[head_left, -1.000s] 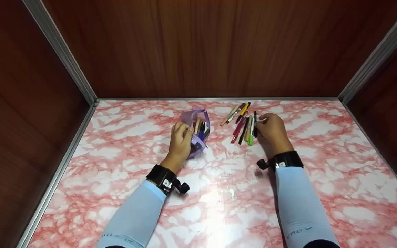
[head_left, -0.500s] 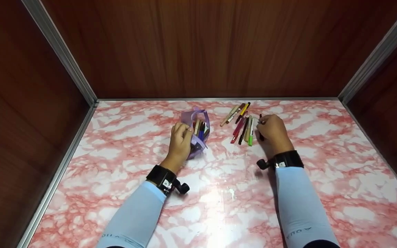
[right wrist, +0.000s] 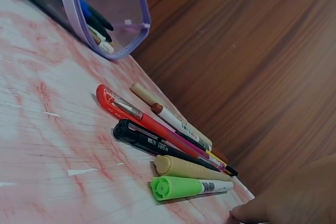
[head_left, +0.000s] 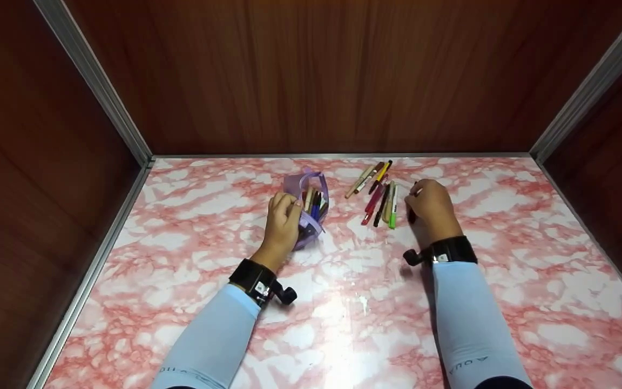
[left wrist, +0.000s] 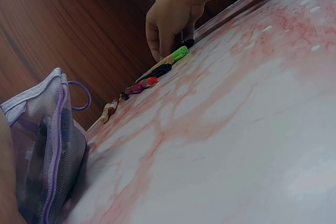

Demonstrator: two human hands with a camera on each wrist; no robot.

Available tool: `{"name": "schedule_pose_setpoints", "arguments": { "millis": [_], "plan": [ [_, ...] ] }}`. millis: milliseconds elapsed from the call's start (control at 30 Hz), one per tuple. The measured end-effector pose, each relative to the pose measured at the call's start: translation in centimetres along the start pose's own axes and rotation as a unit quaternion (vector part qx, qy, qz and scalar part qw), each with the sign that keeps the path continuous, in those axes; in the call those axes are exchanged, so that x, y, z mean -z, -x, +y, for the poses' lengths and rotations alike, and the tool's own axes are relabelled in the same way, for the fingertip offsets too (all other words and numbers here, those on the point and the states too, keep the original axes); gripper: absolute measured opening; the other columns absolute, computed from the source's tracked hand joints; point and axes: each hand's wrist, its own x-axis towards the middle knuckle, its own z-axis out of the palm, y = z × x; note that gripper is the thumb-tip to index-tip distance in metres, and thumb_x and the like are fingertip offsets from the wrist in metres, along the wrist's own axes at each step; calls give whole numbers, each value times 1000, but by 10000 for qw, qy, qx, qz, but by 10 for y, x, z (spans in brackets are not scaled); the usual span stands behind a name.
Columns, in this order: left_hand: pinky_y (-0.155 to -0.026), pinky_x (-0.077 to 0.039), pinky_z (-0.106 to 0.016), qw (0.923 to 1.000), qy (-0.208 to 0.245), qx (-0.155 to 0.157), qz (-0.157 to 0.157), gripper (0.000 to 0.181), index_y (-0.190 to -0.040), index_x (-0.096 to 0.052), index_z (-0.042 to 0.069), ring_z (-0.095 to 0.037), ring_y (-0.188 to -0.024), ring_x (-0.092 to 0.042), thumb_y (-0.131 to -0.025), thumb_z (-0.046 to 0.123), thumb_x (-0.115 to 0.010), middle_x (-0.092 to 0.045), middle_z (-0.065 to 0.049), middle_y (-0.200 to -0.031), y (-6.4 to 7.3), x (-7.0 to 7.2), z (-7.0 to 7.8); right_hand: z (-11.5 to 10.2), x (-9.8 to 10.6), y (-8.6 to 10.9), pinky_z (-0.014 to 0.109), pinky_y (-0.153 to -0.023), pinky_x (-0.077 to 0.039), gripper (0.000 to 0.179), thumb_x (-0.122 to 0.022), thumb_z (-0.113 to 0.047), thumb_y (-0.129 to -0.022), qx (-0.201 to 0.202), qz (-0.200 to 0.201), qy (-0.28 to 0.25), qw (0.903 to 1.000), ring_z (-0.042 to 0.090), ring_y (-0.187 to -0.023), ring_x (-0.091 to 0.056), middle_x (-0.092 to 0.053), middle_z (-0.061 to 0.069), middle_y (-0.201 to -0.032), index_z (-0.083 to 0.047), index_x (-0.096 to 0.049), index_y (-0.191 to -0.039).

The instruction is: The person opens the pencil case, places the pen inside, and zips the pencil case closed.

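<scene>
My left hand (head_left: 282, 222) grips the near edge of a purple mesh pencil case (head_left: 311, 242), which lies with its zip mouth spread and several pens inside. Over to the right, my right hand (head_left: 433, 206) holds a dark pen (head_left: 411, 215) down at the table, most of it covered by the fingers. Just left of that hand lie a green-capped white marker (right wrist: 181, 188), a beige marker (right wrist: 191, 168), a black pen (right wrist: 157, 145) and a red pen (right wrist: 118, 104), side by side. In the right wrist view only a bit of the right hand shows.
Behind the row lie a yellow-and-black pen (head_left: 380, 178), a brown-and-white marker (head_left: 369, 178) and a beige pen (head_left: 359, 182). A wood-grain back wall (head_left: 338, 81) and side walls with metal edging enclose the pink marbled table (head_left: 338, 302).
The right hand has shifted slightly right, drawing the dark pen away from the green-capped marker. The left hand and pencil case have stayed put.
</scene>
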Motion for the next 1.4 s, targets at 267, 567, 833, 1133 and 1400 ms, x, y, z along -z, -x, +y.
{"name": "schedule_pose_setpoints", "arguments": {
  "millis": [267, 567, 833, 1133, 1400],
  "plan": [
    [-104, -41, -43, 10000, 45, 6, 11, 21, -98, -64, -3, -37, -113, -53, -111, 14, -60, -57, -20, -105, -1, 0, 0, -1, 1, -1, 56, -99, -60, 53, -58, -5, -102, -92, 90, 43, 9999, 43, -106, -72, -73, 35, -138, 8, -62, -153],
    [-106, -42, -43, 9999, 66, 77, -23, 21, -98, -64, -3, -37, -115, -53, -112, 13, -60, -58, -20, -109, 0, 0, 1, -5, 6, -3, 38, -75, -57, 67, -56, -11, -110, -786, -135, -863, 9931, 27, -88, -66, -69, 29, -143, 0, -39, -174],
    [-104, -42, -44, 9999, 84, -85, 53, 23, -97, -64, -2, -37, -113, -53, -112, 15, -59, -59, -19, -107, 0, -1, -1, -12, 11, -6, 30, -68, -57, 79, -62, -11, -104, -686, 415, -1655, 9829, 16, -75, -65, -68, 12, -108, -10, -34, -178],
    [-101, -42, -39, 9991, 165, -329, 218, 23, -98, -65, 6, -28, -110, -53, -113, 23, -60, -58, -9, -105, 0, -5, -17, -30, 10, -11, 19, -70, -60, 79, -68, -8, -98, -409, 561, -2361, 9692, 2, -74, -68, -68, 6, -106, -10, -45, -174],
    [-103, -41, -43, 9999, 107, -38, 10, 22, -97, -64, -1, -33, -112, -51, -112, 14, -59, -57, -16, -105, 0, 0, -1, -55, -4, -8, 32, -78, -70, 74, -70, -1, -98, -412, 547, -3547, 9325, 14, -73, -78, -68, 10, -106, -6, -44, -167]
  ]
}}
